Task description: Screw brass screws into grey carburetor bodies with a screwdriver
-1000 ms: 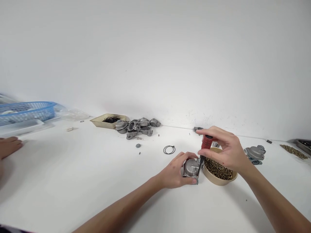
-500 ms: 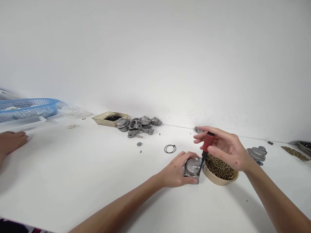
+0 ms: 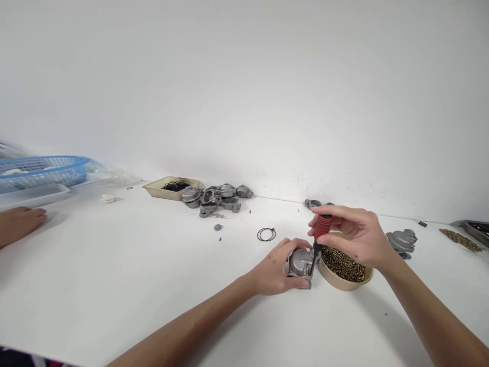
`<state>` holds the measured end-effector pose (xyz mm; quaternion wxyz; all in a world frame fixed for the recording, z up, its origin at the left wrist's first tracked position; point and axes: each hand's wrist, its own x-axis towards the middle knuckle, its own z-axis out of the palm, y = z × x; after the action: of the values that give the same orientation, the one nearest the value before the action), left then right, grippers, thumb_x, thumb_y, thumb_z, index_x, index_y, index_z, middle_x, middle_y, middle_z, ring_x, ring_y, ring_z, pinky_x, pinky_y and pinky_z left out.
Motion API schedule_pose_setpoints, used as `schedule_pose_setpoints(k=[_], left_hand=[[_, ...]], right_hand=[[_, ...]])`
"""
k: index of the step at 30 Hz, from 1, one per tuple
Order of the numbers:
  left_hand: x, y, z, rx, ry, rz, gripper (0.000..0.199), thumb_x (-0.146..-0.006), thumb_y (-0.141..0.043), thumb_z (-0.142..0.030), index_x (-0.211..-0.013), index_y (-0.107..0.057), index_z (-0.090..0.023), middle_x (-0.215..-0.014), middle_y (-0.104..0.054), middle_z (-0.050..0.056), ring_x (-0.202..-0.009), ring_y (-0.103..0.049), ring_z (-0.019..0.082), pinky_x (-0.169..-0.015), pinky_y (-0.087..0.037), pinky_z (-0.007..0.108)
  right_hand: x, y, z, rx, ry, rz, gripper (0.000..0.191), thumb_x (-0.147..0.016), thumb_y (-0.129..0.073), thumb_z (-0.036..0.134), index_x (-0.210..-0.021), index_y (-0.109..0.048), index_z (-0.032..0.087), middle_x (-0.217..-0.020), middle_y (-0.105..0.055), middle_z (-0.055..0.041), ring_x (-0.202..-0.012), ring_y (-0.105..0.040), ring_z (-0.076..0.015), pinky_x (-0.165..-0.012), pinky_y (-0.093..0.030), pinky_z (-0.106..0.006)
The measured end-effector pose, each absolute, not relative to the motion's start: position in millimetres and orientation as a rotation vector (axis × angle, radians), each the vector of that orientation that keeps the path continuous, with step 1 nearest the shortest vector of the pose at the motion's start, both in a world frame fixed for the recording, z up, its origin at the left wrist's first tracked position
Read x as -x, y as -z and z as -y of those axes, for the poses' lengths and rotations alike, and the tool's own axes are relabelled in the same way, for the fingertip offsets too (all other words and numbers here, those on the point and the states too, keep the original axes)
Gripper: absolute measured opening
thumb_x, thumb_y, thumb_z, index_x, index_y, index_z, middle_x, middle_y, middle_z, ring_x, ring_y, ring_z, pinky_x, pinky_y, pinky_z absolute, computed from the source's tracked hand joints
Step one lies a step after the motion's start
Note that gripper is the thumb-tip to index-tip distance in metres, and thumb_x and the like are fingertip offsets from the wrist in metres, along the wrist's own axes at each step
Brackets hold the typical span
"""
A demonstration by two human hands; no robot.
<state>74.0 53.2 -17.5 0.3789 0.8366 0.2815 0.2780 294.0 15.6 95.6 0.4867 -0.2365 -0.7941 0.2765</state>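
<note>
My left hand is closed around a grey cast-metal housing and holds it against the white table. In my right hand is a screwdriver with a red and black handle, gripped between thumb and fingers. It leans slightly, its shaft running down to the right edge of the housing; the exact tip contact is too small to make out. Right beside the housing stands a round cream bowl full of brass-coloured screws, partly covered by my right hand. A thin black rubber ring lies behind my left hand.
Several grey housings are piled by a cream tray of black rings near the wall. More housings lie at right, past the bowl. At far left are another person's hand and a blue basket.
My right hand has closed its fingers more tightly round the screwdriver handle, which sits slightly lower and further left. My left hand still holds the housing. The other person's hand shifted slightly.
</note>
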Motion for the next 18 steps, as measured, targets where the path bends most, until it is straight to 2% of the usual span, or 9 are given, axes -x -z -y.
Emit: schedule_pose_setpoints(k=[2,4,6,9,11,15,18], left_hand=[[-74.3,17.8,-53.3,-2.143,-0.713,-0.717,0.065,-0.079,-0.088,-0.044,-0.133,-0.058,-0.026,-0.125,-0.065,0.006,-0.115,-0.058,0.030,-0.104,-0.051,0.046],[-74.0,18.2,-53.4,-2.135,-0.710,-0.721,0.066,-0.079,-0.089,-0.044,-0.134,-0.058,-0.026,-0.126,-0.065,0.006,-0.115,-0.058,0.030,-0.104,-0.051,0.046],[-73.2,19.1,-54.0,-2.136,-0.707,-0.722,0.068,-0.079,-0.090,-0.046,-0.136,-0.058,-0.026,-0.128,-0.065,0.007,-0.116,-0.058,0.030,-0.106,-0.051,0.046],[-71.4,23.0,-56.3,-2.184,-0.737,-0.650,0.072,-0.085,-0.086,-0.052,-0.145,-0.055,-0.026,-0.136,-0.064,0.009,-0.120,-0.056,0.031,-0.109,-0.049,0.048],[-70.7,27.5,-58.4,-2.231,-0.771,-0.576,0.071,-0.090,-0.082,-0.054,-0.150,-0.054,-0.028,-0.137,-0.065,0.010,-0.123,-0.056,0.031,-0.111,-0.047,0.050],[-71.4,35.9,-61.7,-2.287,-0.836,-0.496,0.059,-0.093,-0.081,-0.052,-0.144,-0.062,-0.028,-0.132,-0.068,0.011,-0.122,-0.058,0.030,-0.109,-0.050,0.048],[-72.3,36.5,-61.6,-2.251,-0.820,-0.474,0.055,-0.093,-0.081,-0.049,-0.142,-0.064,-0.028,-0.137,-0.066,0.012,-0.124,-0.062,0.029,-0.109,-0.052,0.046]], right_hand=[[-292.8,-95.2,-17.2,0.619,-0.527,1.905,0.044,-0.084,-0.088,0.018,-0.125,-0.080,0.033,-0.094,-0.078,-0.0015,-0.080,-0.076,-0.0173,-0.076,-0.070,-0.034],[-292.1,-95.5,-18.2,0.619,-0.461,1.917,0.044,-0.085,-0.087,0.019,-0.126,-0.079,0.034,-0.090,-0.075,-0.0008,-0.077,-0.073,-0.0164,-0.075,-0.069,-0.035],[-293.2,-96.3,-18.2,0.589,-0.548,1.948,0.040,-0.093,-0.078,0.018,-0.130,-0.076,0.032,-0.099,-0.075,-0.0040,-0.086,-0.075,-0.0177,-0.079,-0.069,-0.036],[-297.1,-96.5,-18.2,0.495,-0.867,1.961,0.037,-0.101,-0.067,0.017,-0.134,-0.073,0.031,-0.119,-0.077,-0.0080,-0.105,-0.078,-0.0212,-0.086,-0.070,-0.039],[-298.8,-95.1,-18.9,0.463,-0.985,1.931,0.037,-0.098,-0.072,0.016,-0.131,-0.074,0.033,-0.115,-0.080,-0.0050,-0.103,-0.080,-0.0208,-0.085,-0.071,-0.037],[-294.7,-92.1,-18.7,0.566,-0.703,1.893,0.045,-0.082,-0.090,0.017,-0.123,-0.080,0.033,-0.098,-0.082,-0.0004,-0.085,-0.082,-0.0189,-0.073,-0.073,-0.031],[-290.0,-92.9,-16.1,0.576,-0.407,1.942,0.048,-0.083,-0.089,0.016,-0.126,-0.079,0.033,-0.089,-0.081,0.0006,-0.077,-0.078,-0.0173,-0.068,-0.072,-0.031]])
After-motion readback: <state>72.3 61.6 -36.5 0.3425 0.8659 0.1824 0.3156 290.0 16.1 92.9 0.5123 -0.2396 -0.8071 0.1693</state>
